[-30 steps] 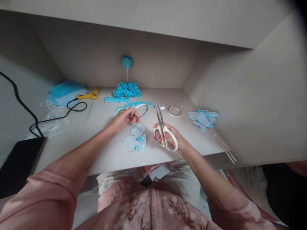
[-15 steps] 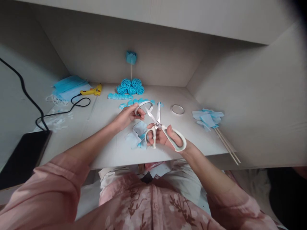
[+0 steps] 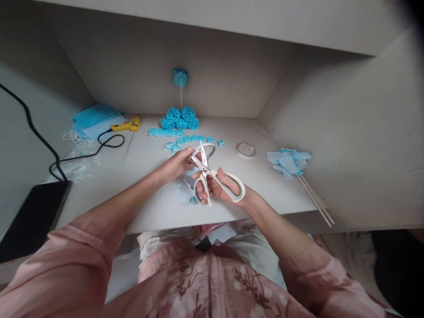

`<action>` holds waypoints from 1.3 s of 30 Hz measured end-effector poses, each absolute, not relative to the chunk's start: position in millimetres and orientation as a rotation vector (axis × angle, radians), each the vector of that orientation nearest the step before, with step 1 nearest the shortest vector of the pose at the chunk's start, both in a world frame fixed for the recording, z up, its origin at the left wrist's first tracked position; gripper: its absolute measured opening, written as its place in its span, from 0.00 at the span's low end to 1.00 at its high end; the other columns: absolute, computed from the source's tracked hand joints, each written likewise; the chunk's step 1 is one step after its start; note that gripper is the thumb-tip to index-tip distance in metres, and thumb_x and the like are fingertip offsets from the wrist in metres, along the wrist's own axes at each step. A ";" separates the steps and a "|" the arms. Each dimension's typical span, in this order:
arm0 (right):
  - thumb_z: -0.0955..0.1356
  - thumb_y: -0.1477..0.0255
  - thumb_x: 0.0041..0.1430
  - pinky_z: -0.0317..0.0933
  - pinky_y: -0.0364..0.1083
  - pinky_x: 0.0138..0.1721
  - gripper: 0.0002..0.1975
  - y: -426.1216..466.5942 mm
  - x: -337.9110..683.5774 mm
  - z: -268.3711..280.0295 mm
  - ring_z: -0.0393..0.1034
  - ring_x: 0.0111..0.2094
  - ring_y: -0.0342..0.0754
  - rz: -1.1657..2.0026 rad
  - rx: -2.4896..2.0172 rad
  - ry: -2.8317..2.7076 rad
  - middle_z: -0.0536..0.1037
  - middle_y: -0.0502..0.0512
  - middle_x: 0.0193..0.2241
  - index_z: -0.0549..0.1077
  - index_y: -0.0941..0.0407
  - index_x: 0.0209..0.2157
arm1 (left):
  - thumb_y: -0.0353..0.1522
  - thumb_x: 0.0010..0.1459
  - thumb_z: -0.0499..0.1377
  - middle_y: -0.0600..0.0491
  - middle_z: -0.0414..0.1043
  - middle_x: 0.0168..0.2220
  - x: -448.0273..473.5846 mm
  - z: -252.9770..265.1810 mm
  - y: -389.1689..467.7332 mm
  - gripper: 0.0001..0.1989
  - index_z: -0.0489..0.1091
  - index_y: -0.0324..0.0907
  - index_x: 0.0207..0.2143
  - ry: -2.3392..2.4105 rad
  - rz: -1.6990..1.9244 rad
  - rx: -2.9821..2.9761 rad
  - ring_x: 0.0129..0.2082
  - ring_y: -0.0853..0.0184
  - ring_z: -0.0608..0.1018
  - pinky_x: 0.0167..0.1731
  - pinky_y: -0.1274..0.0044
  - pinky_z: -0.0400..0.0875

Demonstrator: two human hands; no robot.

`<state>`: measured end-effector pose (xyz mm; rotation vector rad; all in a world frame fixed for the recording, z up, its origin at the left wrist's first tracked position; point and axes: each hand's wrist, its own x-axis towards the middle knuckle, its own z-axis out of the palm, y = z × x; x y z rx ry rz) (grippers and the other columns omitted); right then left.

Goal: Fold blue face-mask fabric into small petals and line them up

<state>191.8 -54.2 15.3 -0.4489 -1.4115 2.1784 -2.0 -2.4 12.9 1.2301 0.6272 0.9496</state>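
Cannot tell contact from gap between scissors (image 3: pixel 205 170) and held ring (image 3: pixel 213 153). Can see only part of the scraps (image 3: pixel 182 192) behind the right hand (image 3: pixel 217 187), and of the cord (image 3: pixel 28 116) and slab (image 3: pixel 33 221), cut off at left.

The pale table (image 3: pixel 274 190) carries blue rosettes (image 3: pixel 182 123), masks (image 3: pixel 95 116) and a ring (image 3: pixel 245 156).

The metal scissors with looped plastic handles (image 3: pixel 205 170), mid-frame, are silver-bladed and cream-gripped. Above centre, ruffled rosettes (image 3: pixel 180 122) are bright sky blue. Upper left, the pistol-shaped glue gun (image 3: pixel 124 126) is yellow. Bottom centre, the pink buttoned shirt (image 3: pixel 214 289) carries brown leafy sprigs.
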 end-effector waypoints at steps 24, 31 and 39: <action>0.67 0.47 0.56 0.66 0.45 0.31 0.31 -54.9 198.3 14.9 0.65 0.30 0.44 2.085 -0.570 -1.394 0.73 0.56 0.34 0.72 0.58 0.48 | 0.51 0.55 0.57 0.43 0.78 0.37 -1.7 16.3 -2.1 0.25 0.74 0.36 0.33 0.604 1.005 1.112 0.43 0.55 0.78 0.49 0.65 0.70; 0.68 0.48 0.55 0.66 0.43 0.30 0.30 -54.2 193.5 14.2 0.66 0.29 0.42 2.113 -0.579 -1.393 0.72 0.54 0.32 0.72 0.59 0.47 | 0.54 0.53 0.57 0.42 0.78 0.41 -4.5 10.8 1.1 0.29 0.76 0.36 0.39 0.544 0.971 1.156 0.45 0.56 0.77 0.49 0.67 0.68; 0.67 0.46 0.55 0.67 0.43 0.30 0.32 -47.4 189.2 11.5 0.66 0.29 0.43 2.134 -0.535 -1.372 0.74 0.55 0.31 0.73 0.60 0.46 | 0.54 0.54 0.57 0.44 0.77 0.41 -3.4 9.6 -1.7 0.30 0.75 0.37 0.41 0.531 0.899 1.270 0.45 0.58 0.77 0.49 0.68 0.67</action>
